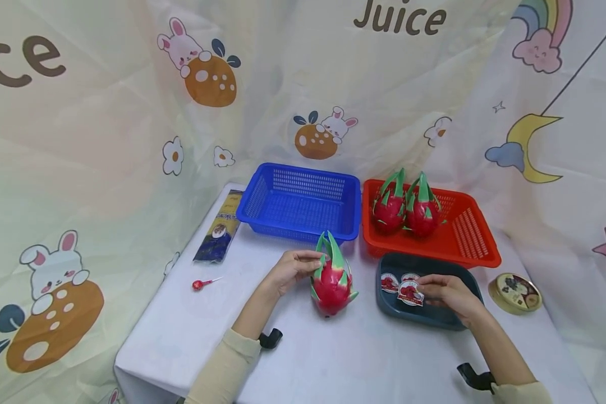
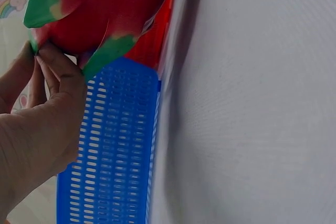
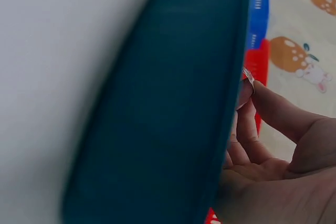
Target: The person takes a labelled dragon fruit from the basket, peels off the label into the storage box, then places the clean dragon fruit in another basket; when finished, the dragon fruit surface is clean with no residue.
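My left hand [image 1: 296, 271] pinches a dragon fruit [image 1: 332, 287] by its green leaves, the fruit upright over the white table. In the left wrist view, thumb and fingertips meet at a green scale of the dragon fruit [image 2: 105, 14]. Over the dark teal tray [image 1: 429, 321], my right hand [image 1: 446, 296] pinches a round-edged sticker [image 1: 411, 293] with a red fruit print. Two more such stickers show beside it in the tray, one partly covered. The right wrist view has the tray's side [image 3: 157, 103] hiding part of the right hand [image 3: 278, 150].
Behind stand a blue basket [image 1: 303, 216] and a red basket [image 1: 464, 224] with two dragon fruits [image 1: 423, 216] inside. To the left lie a blue-and-gold packet [image 1: 221, 227] and a red lollipop [image 1: 198, 285]. A round gold tin [image 1: 516, 293] sits right of the tray.
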Demonstrator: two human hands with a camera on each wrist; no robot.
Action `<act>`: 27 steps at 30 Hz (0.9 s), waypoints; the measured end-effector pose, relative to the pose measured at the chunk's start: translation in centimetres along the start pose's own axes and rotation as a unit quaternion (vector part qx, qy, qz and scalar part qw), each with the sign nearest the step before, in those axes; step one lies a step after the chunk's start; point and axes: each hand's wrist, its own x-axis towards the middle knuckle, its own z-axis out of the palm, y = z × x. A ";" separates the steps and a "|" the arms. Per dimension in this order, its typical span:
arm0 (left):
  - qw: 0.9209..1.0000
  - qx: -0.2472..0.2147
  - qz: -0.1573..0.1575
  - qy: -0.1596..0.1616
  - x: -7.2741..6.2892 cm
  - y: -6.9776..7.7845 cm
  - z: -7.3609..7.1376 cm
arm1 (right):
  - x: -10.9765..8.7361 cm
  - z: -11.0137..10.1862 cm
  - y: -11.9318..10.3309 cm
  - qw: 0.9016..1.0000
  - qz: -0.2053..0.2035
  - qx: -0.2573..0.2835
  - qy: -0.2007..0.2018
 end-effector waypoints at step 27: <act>1.000 -0.010 0.007 -0.014 0.3 -0.3 -0.4 | 0.9 1.3 2.1 0.985 0.023 -0.164 0.051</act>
